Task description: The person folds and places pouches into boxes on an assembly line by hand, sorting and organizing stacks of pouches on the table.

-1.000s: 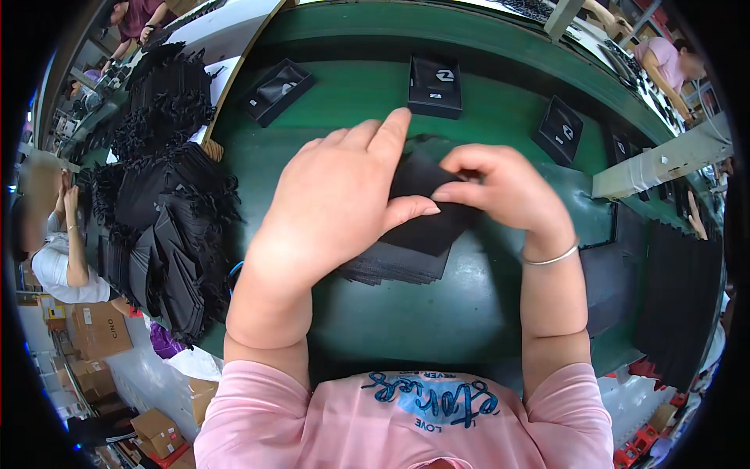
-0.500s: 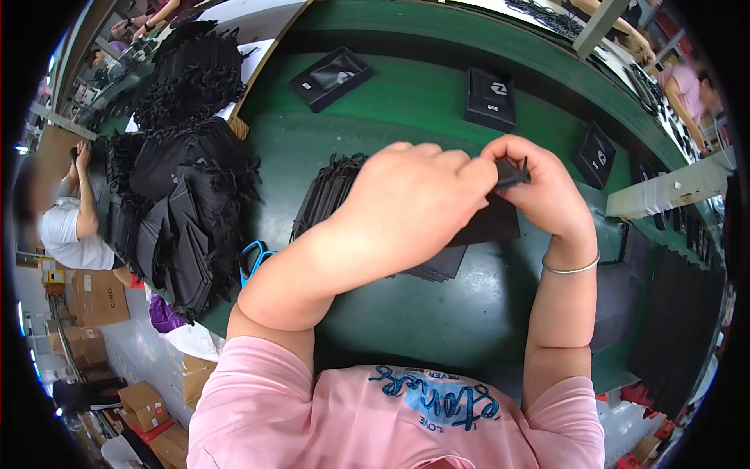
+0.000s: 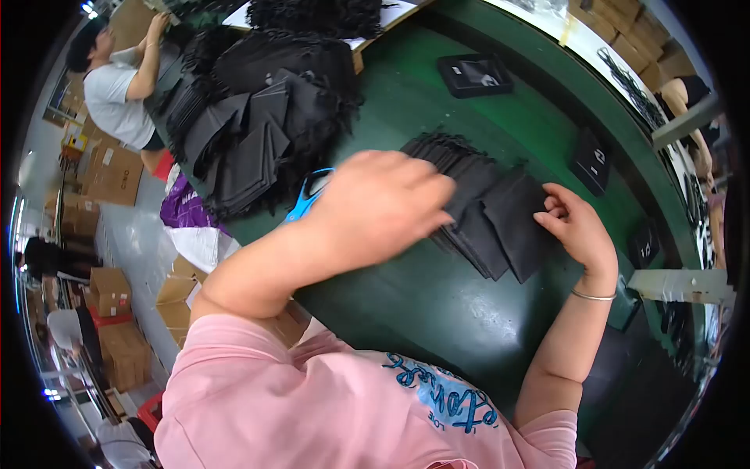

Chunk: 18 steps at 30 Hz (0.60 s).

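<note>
My left hand (image 3: 391, 202) is above the left side of a pile of black cloth pouches (image 3: 473, 215), back upward, its fingers blurred by motion; whether it holds anything is hidden. At the right edge of the top pouch (image 3: 519, 219) is my right hand (image 3: 574, 227), with its index finger and thumb tips apart and its other fingers curled. That pouch lies flat and slightly askew on the others. Blue-handled scissors (image 3: 303, 199) show partly behind my left wrist.
A large heap of black pouches (image 3: 254, 144) fills the table's left side. Black open boxes (image 3: 474, 74) stand on the green table (image 3: 437, 301) toward the far side and right. A metal post (image 3: 676, 285) stands at the right. Another person (image 3: 117, 94) is at the left.
The view has swung left. My hands have moved apart, and the dark piece formerly between them is no longer seen there. A pouch now lies by my right hand.
</note>
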{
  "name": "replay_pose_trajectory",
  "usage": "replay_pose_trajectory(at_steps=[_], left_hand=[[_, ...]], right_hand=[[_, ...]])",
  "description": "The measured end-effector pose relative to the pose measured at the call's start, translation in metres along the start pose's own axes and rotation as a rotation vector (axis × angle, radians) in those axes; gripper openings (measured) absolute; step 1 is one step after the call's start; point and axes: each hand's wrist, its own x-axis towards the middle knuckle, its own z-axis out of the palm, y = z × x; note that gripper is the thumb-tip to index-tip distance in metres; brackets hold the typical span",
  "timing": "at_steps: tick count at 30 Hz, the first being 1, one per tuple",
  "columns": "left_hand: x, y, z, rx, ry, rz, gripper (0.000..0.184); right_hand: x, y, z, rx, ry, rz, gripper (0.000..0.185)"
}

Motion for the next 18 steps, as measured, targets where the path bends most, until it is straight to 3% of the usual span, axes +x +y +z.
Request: replay_pose_trajectory(at_steps=[2, 5, 7, 11, 18], left_hand=[[-0.042, -0.029, -0.016, 0.078, 0.141, -0.145, 0.037], [-0.106, -0.060, -0.039, 0.185, 0.135, -0.299, 0.047], [-0.139, -0.074, -0.051, 0.317, 0.064, -0.409, 0.060], [-0.194, -0.113, -0.035, 0.350, 0.039, -0.505, 0.058], [-0.210, -0.142, -0.021, 0.306, 0.032, -0.620, 0.053]], right_hand=[[-0.002, -0.004, 0.000, -0.078, 0.075, 0.019, 0.048], [-0.008, -0.012, -0.005, -0.153, 0.173, -0.010, 0.055], [-0.010, -0.024, -0.004, -0.062, 0.407, -0.171, 0.052], [-0.015, -0.071, 0.014, 0.008, 0.374, -0.319, 0.048], [-0.027, -0.116, 0.044, -0.003, 0.213, -0.481, 0.042]])
